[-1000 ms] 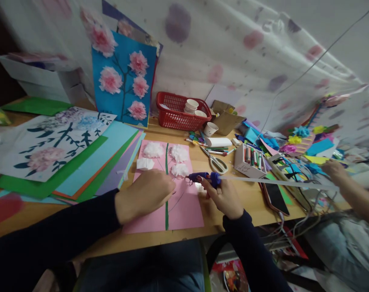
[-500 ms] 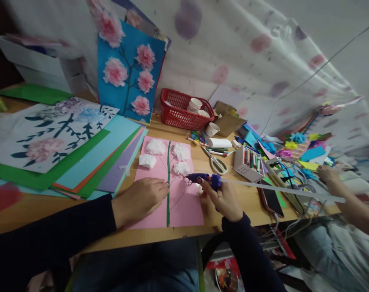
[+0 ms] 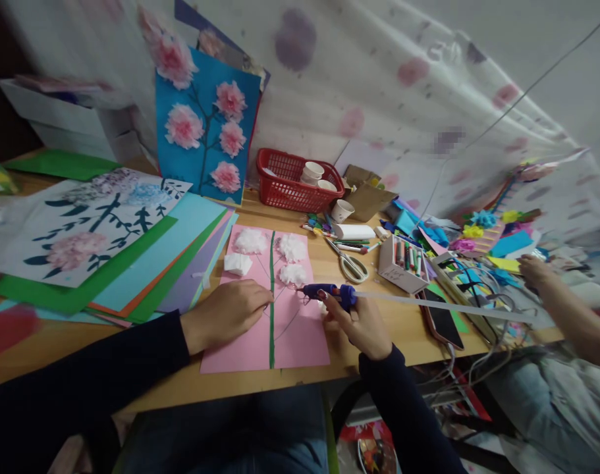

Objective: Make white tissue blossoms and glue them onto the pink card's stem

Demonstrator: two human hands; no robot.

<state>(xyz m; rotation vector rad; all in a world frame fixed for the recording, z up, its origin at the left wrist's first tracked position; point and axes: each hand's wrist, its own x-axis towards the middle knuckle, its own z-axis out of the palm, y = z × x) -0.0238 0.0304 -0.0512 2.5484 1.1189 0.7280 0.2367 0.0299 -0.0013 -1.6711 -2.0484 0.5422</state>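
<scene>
A pink sheet of paper (image 3: 300,342) lies on the table with a green stem strip (image 3: 272,316) down its middle. Two white tissue flowers, an upper (image 3: 292,247) and a lower (image 3: 293,272), sit right of the stem. Left of it are another white flower (image 3: 251,241) and a folded white tissue piece (image 3: 238,264). My right hand (image 3: 366,326) grips a blue hot glue gun (image 3: 329,293), a long glue stick trailing from its back. Its nozzle points at the paper just below the lower right flower. My left hand (image 3: 230,313) rests flat on the sheet's left half, fingers stretched towards the stem.
Scissors (image 3: 353,264), a box of crayons (image 3: 403,264) and a phone (image 3: 440,319) lie to the right. Behind stands a red basket (image 3: 294,191) with paper cups. Coloured sheets (image 3: 136,263) are stacked at left. Another person's arm (image 3: 566,306) reaches in at far right.
The view has shifted slightly. The glue gun's nozzle has moved a little to the left, staying below the lower right flower. My left hand stays on the paper.
</scene>
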